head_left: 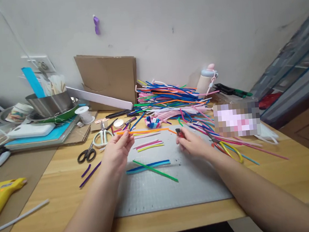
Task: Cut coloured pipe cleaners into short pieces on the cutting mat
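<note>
My left hand (121,147) pinches one end of an orange pipe cleaner (147,131), which stretches level over the grey cutting mat (151,199). My right hand (190,141) is closed around a small red-and-black tool (180,132), its kind mostly hidden by the fingers. Beside that tool, the orange strip bends down at its right end; whether they touch I cannot tell. Below, a green pipe cleaner (162,175) lies across a folded blue pipe cleaner (137,169). Short pink and yellow pieces (150,147) rest between my hands.
Behind lies a big heap of coloured pipe cleaners (166,97). White-handled scissors (102,136) and black-handled scissors (87,155) lie left, yellow-handled scissors (232,151) right. A yellow glue gun (6,192) is at far left. A bottle (205,82) stands by the wall.
</note>
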{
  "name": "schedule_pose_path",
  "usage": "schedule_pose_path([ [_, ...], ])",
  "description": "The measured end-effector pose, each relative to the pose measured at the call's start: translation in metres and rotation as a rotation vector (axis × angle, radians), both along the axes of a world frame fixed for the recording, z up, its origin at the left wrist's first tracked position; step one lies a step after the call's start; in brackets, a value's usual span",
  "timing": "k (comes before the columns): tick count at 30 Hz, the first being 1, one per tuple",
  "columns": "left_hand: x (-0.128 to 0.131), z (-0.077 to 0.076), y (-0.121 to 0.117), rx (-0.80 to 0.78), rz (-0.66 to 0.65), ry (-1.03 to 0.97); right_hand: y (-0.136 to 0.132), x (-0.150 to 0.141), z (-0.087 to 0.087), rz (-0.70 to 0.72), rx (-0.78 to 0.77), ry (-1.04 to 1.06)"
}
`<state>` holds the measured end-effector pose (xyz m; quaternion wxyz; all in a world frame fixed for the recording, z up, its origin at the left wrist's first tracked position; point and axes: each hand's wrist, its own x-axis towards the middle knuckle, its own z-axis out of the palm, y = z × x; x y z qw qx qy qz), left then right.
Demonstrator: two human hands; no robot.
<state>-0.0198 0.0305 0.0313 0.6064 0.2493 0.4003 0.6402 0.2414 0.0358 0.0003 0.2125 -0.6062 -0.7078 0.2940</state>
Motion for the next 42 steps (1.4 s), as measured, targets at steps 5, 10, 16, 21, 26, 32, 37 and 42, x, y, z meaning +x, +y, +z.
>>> schedule_pose_path([
  [5, -0.002, -0.003, -0.006, -0.057, -0.037, 0.043, -0.007, -0.016, 0.016, 0.046, -0.401, 0.939],
  [10, 0.003, -0.014, -0.008, -0.081, -0.103, 0.111, -0.015, -0.032, 0.003, 0.045, -0.466, 1.078],
  [16, 0.010, -0.015, -0.012, -0.111, -0.040, 0.085, -0.023, -0.033, -0.011, 0.021, -0.493, 1.075],
  [21, 0.006, -0.009, -0.011, -0.032, 0.081, 0.073, -0.015, -0.022, -0.009, -0.074, -0.438, 1.124],
  [26, 0.001, -0.004, -0.009, 0.034, 0.147, 0.038, -0.006, -0.009, -0.010, -0.043, -0.222, 0.967],
  [32, 0.003, -0.003, -0.009, 0.039, 0.133, 0.009, -0.009, -0.009, -0.011, 0.058, 0.036, 0.655],
  [37, -0.001, -0.003, -0.009, 0.105, 0.160, 0.038, -0.012, -0.014, -0.013, -0.027, 0.201, 0.573],
  [42, -0.001, -0.002, -0.011, 0.154, 0.150, 0.107, -0.017, -0.015, -0.011, -0.134, 0.304, 0.433],
])
